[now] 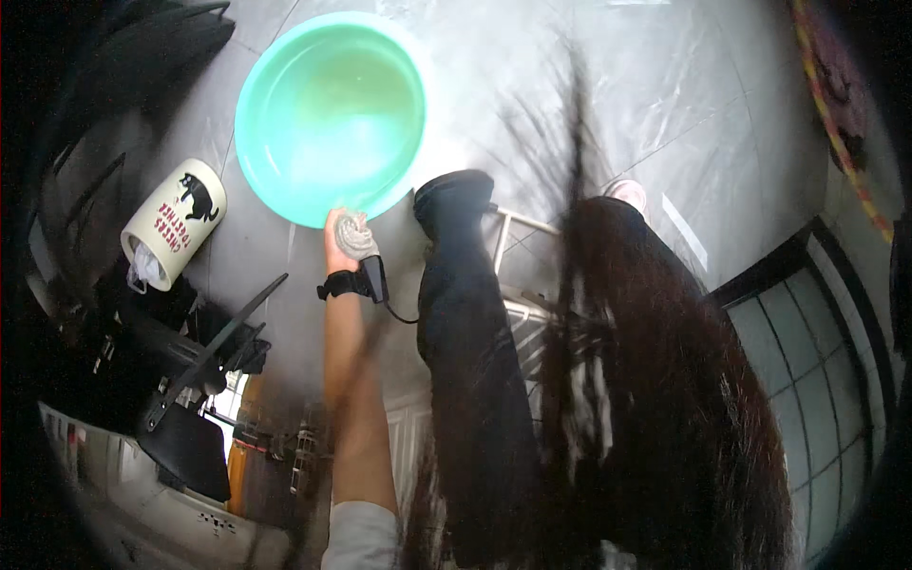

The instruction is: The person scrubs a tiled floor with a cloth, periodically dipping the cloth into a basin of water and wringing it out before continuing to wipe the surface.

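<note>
My left hand point(339, 249) reaches forward to the near rim of a round mint-green basin point(275, 85) that stands on the grey floor and holds shallow water. The fingers are closed around a crumpled grey-white cloth point(356, 235), held right at the basin's edge. A black strap with a small black device point(356, 282) and a cable sits on that wrist. My right hand is not visible. My leg in dark trousers point(465, 332) stands just right of the arm, and long dark hair point(655, 380) hangs over the right half of the picture.
A cream cylindrical container with a black cat picture point(176, 223) lies on its side left of the basin. Black stand-like equipment point(190, 380) fills the lower left. A white wire rack point(513, 237) is behind my leg. Glass panels point(807, 380) line the right.
</note>
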